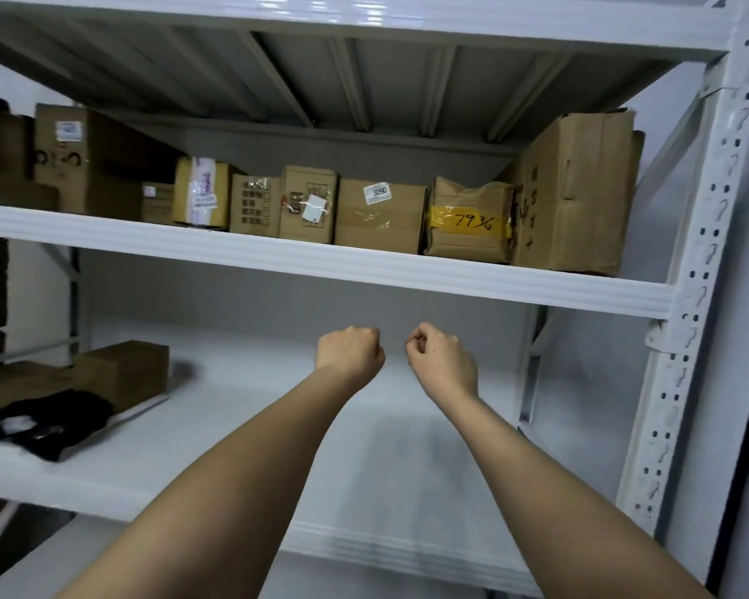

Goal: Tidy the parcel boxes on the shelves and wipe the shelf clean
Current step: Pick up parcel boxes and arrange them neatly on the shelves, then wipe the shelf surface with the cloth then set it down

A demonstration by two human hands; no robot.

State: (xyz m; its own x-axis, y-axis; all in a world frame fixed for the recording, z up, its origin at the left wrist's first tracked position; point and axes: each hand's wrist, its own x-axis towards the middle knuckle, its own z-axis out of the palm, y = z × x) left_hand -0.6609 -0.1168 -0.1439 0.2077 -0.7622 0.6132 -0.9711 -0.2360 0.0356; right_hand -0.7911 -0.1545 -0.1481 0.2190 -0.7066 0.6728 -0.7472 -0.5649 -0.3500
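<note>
1. Both forearms reach over the lower shelf (407, 490); the left hand (350, 351) and right hand (439, 361) are fisted, side by side, holding nothing visible.
2. Left on that shelf lie a black cloth (48, 419) and a small box (122, 373).
3. Parcel boxes (379, 216) line the upper shelf (321, 263).
4. Judgement: between steps; wiping next means reaching left for the cloth.

1. Row of parcel boxes (377, 214) on upper shelf (321, 263), at twelve o'clock.
2. One box (122, 371) on lower shelf (243, 425), at nine o'clock.
3. Cloth (48, 421) in front of that box.
</note>
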